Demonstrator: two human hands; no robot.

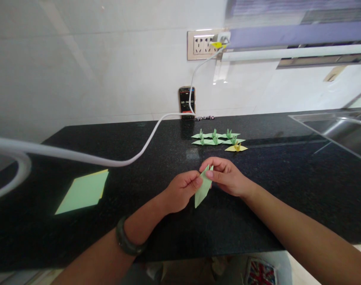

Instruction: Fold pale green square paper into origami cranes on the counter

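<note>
A folded piece of light green paper is held above the dark countertop, narrow point downward and two slim points upward. My left hand pinches its left edge between thumb and fingers. On the other side, my right hand is closed on its upper right part, thumb on the front face and fingers curled behind. Beyond the hands stand several green paper cranes in two rows, with one yellow paper crane in front at the right. The fingers behind the paper are partly hidden.
A stack of green and yellow paper sheets lies at left on the black countertop. A phone showing a timer leans on the wall. A white cable runs from the socket across the left. A metal sink is at right.
</note>
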